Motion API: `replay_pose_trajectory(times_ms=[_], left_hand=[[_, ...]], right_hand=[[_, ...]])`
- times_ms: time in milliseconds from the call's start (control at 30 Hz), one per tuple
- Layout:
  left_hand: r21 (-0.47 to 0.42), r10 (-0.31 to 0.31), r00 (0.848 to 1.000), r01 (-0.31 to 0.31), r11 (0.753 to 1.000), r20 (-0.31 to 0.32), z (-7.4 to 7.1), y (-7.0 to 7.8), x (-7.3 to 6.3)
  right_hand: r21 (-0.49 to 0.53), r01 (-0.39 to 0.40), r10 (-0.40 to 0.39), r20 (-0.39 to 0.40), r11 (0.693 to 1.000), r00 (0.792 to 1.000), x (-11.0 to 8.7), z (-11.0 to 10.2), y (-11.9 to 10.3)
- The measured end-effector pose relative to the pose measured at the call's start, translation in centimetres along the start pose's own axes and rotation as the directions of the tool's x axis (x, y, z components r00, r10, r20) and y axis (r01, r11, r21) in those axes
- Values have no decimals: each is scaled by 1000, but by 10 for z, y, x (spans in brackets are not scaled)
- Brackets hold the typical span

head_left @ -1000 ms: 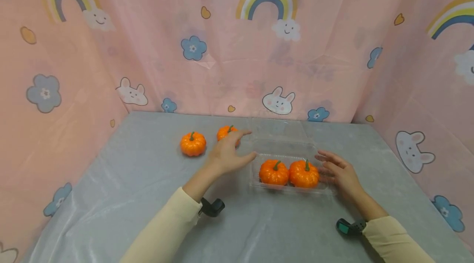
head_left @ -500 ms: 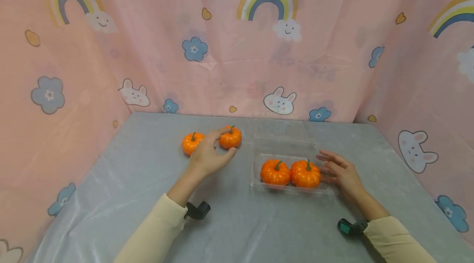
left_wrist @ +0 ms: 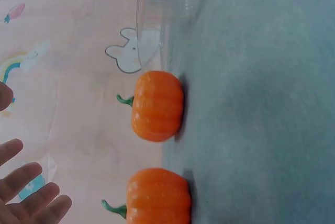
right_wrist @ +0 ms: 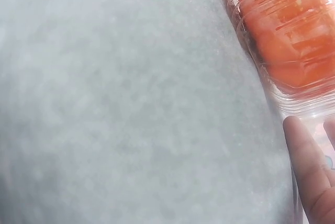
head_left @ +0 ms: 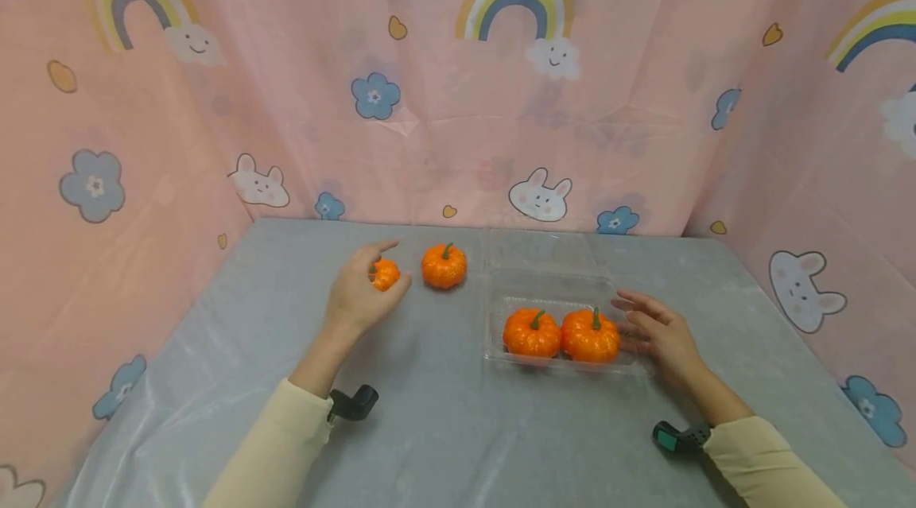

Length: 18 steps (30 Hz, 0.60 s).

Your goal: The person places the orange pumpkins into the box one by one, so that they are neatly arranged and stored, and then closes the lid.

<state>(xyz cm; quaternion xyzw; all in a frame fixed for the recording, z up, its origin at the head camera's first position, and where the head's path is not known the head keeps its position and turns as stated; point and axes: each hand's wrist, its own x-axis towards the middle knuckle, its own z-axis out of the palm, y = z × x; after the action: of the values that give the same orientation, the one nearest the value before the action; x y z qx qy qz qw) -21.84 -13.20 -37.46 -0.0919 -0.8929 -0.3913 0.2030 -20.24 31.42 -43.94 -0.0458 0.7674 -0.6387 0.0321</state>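
My left hand [head_left: 355, 295] hovers by the leftmost mini pumpkin [head_left: 386, 275], thumb and fingers spread, partly hiding it. In the left wrist view the fingers [left_wrist: 22, 181] are apart from that orange pumpkin [left_wrist: 161, 199], whose green stem points left. A second loose pumpkin [head_left: 444, 266] sits just to its right. Two more pumpkins, one left [head_left: 532, 334] and one right [head_left: 590, 337], lie side by side in a clear plastic clamshell box [head_left: 568, 366]. At the box's right end rests my right hand [head_left: 670, 343], fingers loosely extended; a fingertip [right_wrist: 294, 125] meets the box wall.
The box's transparent lid [head_left: 547, 254] stands raised behind it. A grey cloth [head_left: 444, 428] covers the table. Pink patterned curtains [head_left: 429, 142] enclose the back and both sides. Each wrist carries a dark strapped camera, one left [head_left: 354, 403] and one right [head_left: 680, 438].
My left hand has moved left, from beside the box past the second loose pumpkin to the leftmost one. The right hand and the box have stayed in place.
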Motion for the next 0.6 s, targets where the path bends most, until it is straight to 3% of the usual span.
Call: replay_pose_trajectory(times_ms=[333,600], left_hand=[[-21,-89,995,88,996,-41,-10,-27,-1],[-59,-183,982,180,982,-46,-12,-42,-2]], right_hand=[[59,10,-11,16,998,1000,-1,0,1],[31,4,-5,8,999,1000,-1,-1,2]])
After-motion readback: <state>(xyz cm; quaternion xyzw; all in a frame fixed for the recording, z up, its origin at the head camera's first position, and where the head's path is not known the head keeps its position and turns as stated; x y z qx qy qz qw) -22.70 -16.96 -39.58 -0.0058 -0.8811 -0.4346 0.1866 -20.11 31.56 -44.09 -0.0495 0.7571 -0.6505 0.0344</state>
